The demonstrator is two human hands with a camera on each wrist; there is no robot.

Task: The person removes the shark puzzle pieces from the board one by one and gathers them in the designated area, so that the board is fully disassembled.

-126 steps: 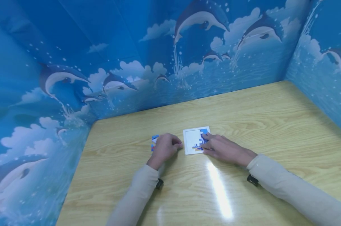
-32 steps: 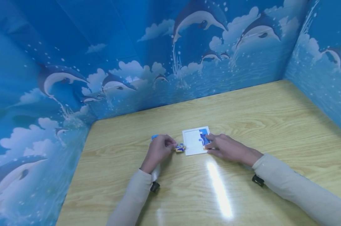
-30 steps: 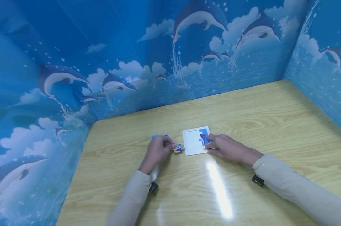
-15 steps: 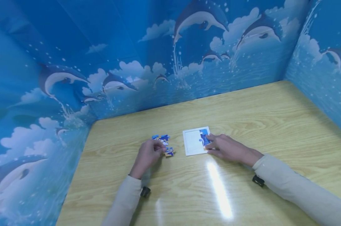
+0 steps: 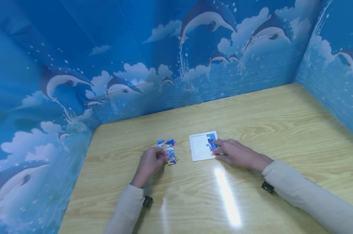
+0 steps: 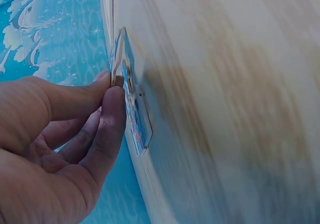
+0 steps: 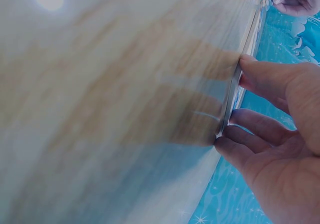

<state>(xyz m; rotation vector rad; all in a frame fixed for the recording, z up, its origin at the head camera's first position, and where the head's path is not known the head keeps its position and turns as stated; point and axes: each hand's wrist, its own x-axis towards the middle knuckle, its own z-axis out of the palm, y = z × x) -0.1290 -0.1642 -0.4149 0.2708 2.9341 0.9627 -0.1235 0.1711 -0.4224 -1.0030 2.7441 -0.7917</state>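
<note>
Beside the loose jigsaw puzzle pieces (image 5: 171, 148), my left hand (image 5: 150, 162) pinches a jigsaw piece (image 6: 117, 59) between thumb and fingertips. That piece stands low over the table, close to another flat piece (image 6: 141, 119) in the left wrist view. To the right lies a square white puzzle tray (image 5: 198, 148), with blue and purple pieces (image 5: 211, 140) fitted along its right side. My right hand (image 5: 233, 152) holds the tray at its lower right edge, thumb and fingers apart on the rim. The fingers hide part of the fitted pieces.
Everything lies on a wood-grain table (image 5: 252, 123). A blue dolphin-print cloth (image 5: 153, 65) stands along the table's back and sides. A bright light reflection (image 5: 227, 198) crosses the tabletop in front of the tray.
My left hand has drawn back left from the tray, taking the blue and orange pieces from the tray's lower edge to the loose ones. The right hand stays at the tray.
</note>
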